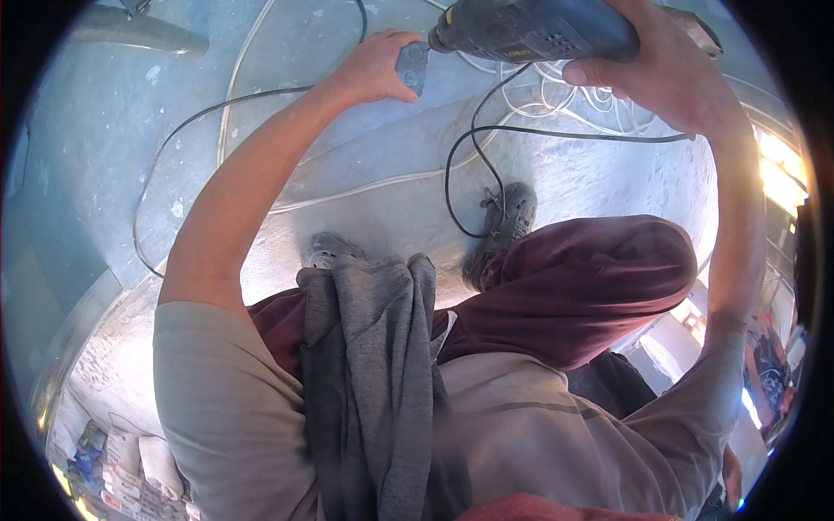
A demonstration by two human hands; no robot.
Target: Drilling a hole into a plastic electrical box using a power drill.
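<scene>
My left hand (372, 68) is closed around a small grey block (412, 68), holding it up at the top centre of the view. My right hand (660, 78) grips a dark power drill (534, 28) by its rear, the thumb stretched beneath the body. The drill lies sideways, its front end pointing left, just beside the upper part of the block; whether they touch I cannot tell. Coiled white cables (565, 104) and a black cord (482, 130) run below and behind the drill. A grey cloth (365, 330) hangs over my lap.
My shoes (512, 213) and bent knee are below. The pale blue-grey surface (313, 156) carries loose cables. A grey pipe (139, 35) lies at top left. Stacked packages (130, 469) sit at lower left. A bright opening (777, 169) and another person (764, 373) show at the right.
</scene>
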